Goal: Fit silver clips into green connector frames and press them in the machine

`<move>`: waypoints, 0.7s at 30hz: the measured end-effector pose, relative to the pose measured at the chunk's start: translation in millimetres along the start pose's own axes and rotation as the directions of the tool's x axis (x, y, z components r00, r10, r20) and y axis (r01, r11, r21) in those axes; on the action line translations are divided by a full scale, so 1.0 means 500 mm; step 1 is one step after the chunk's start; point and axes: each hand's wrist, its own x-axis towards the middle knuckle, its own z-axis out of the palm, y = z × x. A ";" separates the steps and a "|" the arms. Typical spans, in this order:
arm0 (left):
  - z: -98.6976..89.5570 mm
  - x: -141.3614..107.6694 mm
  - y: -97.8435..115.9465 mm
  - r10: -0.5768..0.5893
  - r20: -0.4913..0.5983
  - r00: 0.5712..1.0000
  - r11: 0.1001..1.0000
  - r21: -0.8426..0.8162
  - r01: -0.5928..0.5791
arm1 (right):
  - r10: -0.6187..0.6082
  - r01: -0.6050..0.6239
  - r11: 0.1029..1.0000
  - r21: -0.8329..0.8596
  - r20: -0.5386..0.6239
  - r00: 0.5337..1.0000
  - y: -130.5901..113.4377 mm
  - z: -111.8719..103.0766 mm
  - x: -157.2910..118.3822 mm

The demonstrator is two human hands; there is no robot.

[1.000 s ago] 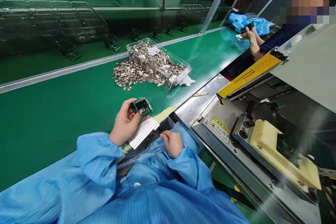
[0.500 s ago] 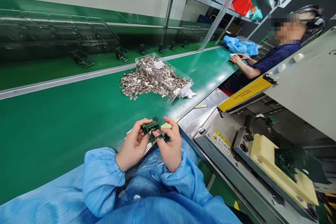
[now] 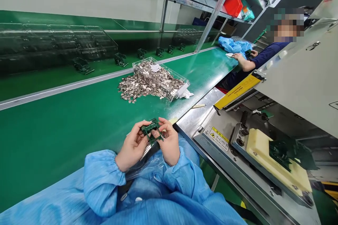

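A dark green frame-like part [image 3: 152,130] is held between my two hands, above the near edge of the green bench. Fingers and thumb of my left hand [image 3: 133,145] grip its left side. My right hand [image 3: 169,140] pinches its right side, with the thumb at the part's lower opening. Just under the part, a strip of pale ridged material [image 3: 146,152] shows in part. Beyond the hands lies a heap of small metal pieces [image 3: 129,87], spilling out of a clear plastic tray [image 3: 186,86].
Several dark green parts [image 3: 120,59] stand in a row behind the metal rail [image 3: 66,81]. To the right is a machine with a cream fixture [image 3: 264,147] and a yellow bar [image 3: 237,91]. A person [image 3: 271,54] sits at the far right, hands on a dark part.
The view has shifted slightly. The green part has tilted a little in my hands, and my right fingers have closed in over it. The other person's hands now hold a dark part.
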 end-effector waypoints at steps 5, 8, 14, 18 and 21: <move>-0.005 0.005 0.034 -0.054 0.055 0.997 0.997 0.059 0.051 | -0.160 0.165 0.986 -0.006 0.194 0.968 -0.032 -0.061 -0.014; 0.001 -0.007 0.071 -0.070 0.206 0.976 0.981 0.194 0.029 | -0.293 0.341 0.934 -0.111 0.310 0.905 -0.081 -0.107 -0.035; 0.063 0.050 0.136 -0.218 0.650 0.728 0.957 0.289 0.028 | -0.401 0.433 0.875 -0.217 0.175 0.899 -0.176 -0.258 -0.111; 0.252 0.121 0.179 -0.061 0.766 0.640 0.961 0.219 -0.170 | -0.476 0.381 0.869 -0.315 -0.325 0.817 -0.184 -0.418 -0.213; 0.432 0.133 0.199 0.182 0.813 0.554 0.887 0.107 -0.449 | -0.534 0.308 0.845 -0.437 -0.723 0.439 -0.173 -0.536 -0.277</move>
